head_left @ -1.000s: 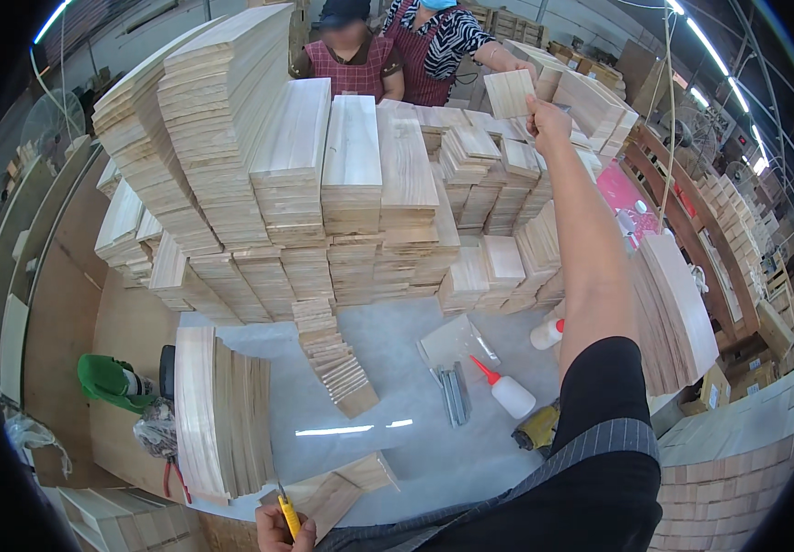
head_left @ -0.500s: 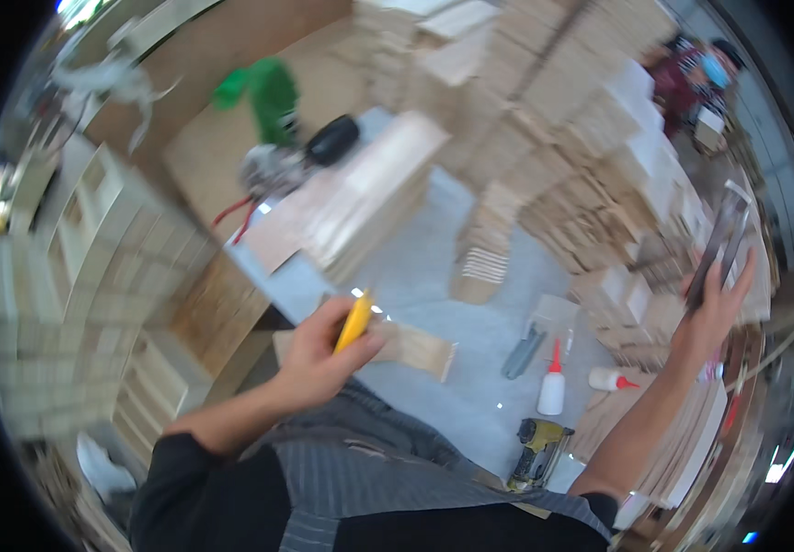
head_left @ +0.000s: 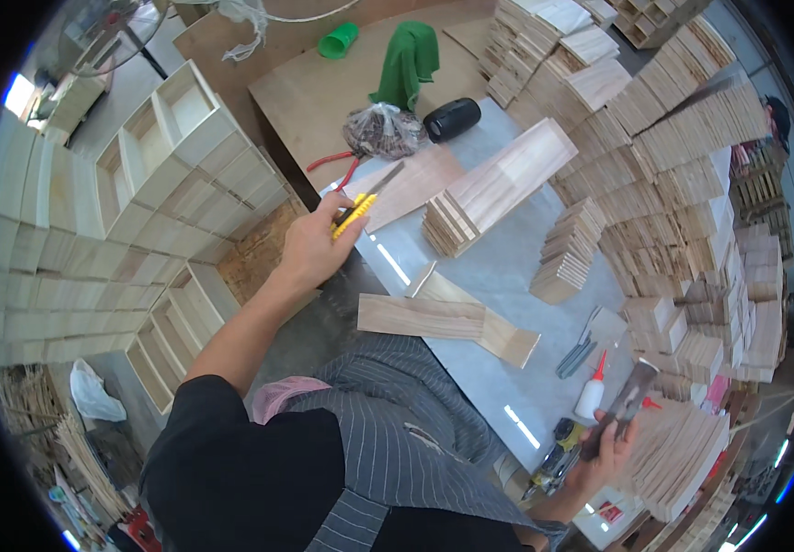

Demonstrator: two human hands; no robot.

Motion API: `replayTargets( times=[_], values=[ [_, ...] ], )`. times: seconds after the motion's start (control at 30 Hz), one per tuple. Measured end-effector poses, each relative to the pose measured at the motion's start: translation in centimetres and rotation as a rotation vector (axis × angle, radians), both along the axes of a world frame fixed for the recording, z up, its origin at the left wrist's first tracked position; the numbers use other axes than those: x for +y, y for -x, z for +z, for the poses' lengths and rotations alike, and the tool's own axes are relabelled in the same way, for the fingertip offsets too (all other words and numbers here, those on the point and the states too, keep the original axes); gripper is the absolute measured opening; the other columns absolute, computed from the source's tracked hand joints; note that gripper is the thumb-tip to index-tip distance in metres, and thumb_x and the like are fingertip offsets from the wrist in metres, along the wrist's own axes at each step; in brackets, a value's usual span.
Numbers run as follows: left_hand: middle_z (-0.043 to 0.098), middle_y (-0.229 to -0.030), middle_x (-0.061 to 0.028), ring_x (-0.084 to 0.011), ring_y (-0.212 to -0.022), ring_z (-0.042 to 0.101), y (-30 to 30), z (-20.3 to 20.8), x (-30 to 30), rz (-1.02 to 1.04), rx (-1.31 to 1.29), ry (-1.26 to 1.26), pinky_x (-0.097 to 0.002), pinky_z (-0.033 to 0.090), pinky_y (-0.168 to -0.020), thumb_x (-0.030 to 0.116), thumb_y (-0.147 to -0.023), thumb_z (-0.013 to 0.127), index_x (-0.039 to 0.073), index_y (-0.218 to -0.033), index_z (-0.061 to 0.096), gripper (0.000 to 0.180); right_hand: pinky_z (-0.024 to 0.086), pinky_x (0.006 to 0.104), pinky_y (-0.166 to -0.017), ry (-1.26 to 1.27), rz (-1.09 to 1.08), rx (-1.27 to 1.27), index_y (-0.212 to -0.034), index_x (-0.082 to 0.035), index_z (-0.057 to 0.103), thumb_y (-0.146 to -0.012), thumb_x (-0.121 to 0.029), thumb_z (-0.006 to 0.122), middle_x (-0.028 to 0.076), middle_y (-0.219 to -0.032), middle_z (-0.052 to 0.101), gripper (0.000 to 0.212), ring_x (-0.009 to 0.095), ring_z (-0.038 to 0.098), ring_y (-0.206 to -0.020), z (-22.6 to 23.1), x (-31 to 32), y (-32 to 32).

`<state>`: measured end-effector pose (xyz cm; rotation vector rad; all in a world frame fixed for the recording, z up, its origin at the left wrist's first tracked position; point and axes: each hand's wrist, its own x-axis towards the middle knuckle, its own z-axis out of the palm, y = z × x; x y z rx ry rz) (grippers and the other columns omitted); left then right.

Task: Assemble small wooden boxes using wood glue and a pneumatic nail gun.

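Observation:
My left hand is closed round a yellow utility knife, its blade out and pointing up over a thin board at the table's left edge. My right hand grips a dark, flat, bar-like tool with a pale metal end, low at the right; its exact kind is unclear. Thin wooden strips joined at an angle lie at the near table edge, touched by neither hand. A white glue bottle with a red tip stands just left of the dark tool. Beside my right hand rests a nail gun, partly hidden.
Stacked wooden boards rise along the right. Wooden boxes with compartments are piled at the left. On the table are a board bundle, red-handled pliers, a black cylinder and a green cloth.
My right hand has come down and inward with the dark tool from the far right. My left hand has moved up with the knife, away from the wooden strips. The view has turned left.

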<state>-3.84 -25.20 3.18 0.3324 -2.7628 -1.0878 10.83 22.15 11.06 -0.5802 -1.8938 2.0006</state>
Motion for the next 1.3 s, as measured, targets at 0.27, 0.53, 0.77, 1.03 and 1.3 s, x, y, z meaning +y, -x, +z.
replayTargets(
  times=[0.27, 0.53, 0.77, 1.03, 1.3],
  values=[
    [0.065, -0.101, -0.0093, -0.0243, -0.070, 0.068, -0.1, 6.7, 7.8, -0.644, 0.511, 0.019, -0.0359, 0.055, -0.056, 0.023, -0.083, 0.081, 0.005, -0.102, 0.068, 0.029, 0.056, 0.0309, -0.058, 0.252, 0.379, -0.196, -0.162, -0.022, 0.009, -0.097, -0.005, 0.062, 0.014, -0.109, 0.054, 0.086, 0.017, 0.062, -0.073, 2.5, -12.8, 4.1],
    [0.063, -0.106, -0.0126, -0.0247, -0.066, 0.069, -2.2, 9.8, 13.8, -1.008, 0.641, -0.004, -0.0347, 0.056, -0.054, 0.017, -0.082, 0.079, 0.005, -0.112, 0.066, 0.034, 0.050, 0.0220, -0.057, 0.304, 0.414, -0.159, -0.113, 0.001, 0.066, -0.105, -0.034, 0.060, 0.002, -0.080, 0.061, 0.037, 0.007, 0.059, -0.067, 3.4, -16.1, 6.1],
    [0.060, -0.089, -0.0085, -0.0265, -0.064, 0.064, -4.7, 11.1, 12.2, -1.086, 0.474, 0.215, -0.0378, 0.053, -0.054, 0.006, -0.072, 0.077, 0.011, -0.130, 0.063, 0.060, 0.052, 0.0222, -0.057, 0.286, 0.494, -0.173, -0.111, 0.002, 0.066, -0.106, -0.034, 0.058, 0.003, -0.078, 0.062, 0.037, 0.008, 0.060, -0.065, 3.7, -14.5, 4.3],
    [0.058, -0.080, -0.0095, -0.0273, -0.062, 0.063, -4.8, 10.1, 12.5, -1.042, 0.413, -0.098, -0.0374, 0.052, -0.054, 0.006, -0.075, 0.077, 0.009, -0.119, 0.063, 0.047, 0.053, 0.0234, -0.059, 0.272, 0.580, -0.101, -0.129, 0.001, 0.060, -0.104, -0.034, 0.060, 0.005, -0.083, 0.065, 0.044, 0.010, 0.061, -0.067, 2.7, -14.2, 5.0],
    [0.059, -0.073, -0.0111, -0.0255, -0.058, 0.060, -5.5, 8.0, 13.0, -0.987, 0.458, -0.301, -0.0339, 0.048, -0.054, 0.009, -0.075, 0.081, 0.008, -0.081, 0.054, 0.027, 0.052, 0.0220, -0.059, 0.345, 0.554, -0.125, -0.133, -0.002, 0.062, -0.100, -0.018, 0.066, 0.001, -0.088, 0.059, 0.036, 0.007, 0.058, -0.072, 3.3, -13.8, 4.6]
  ],
)
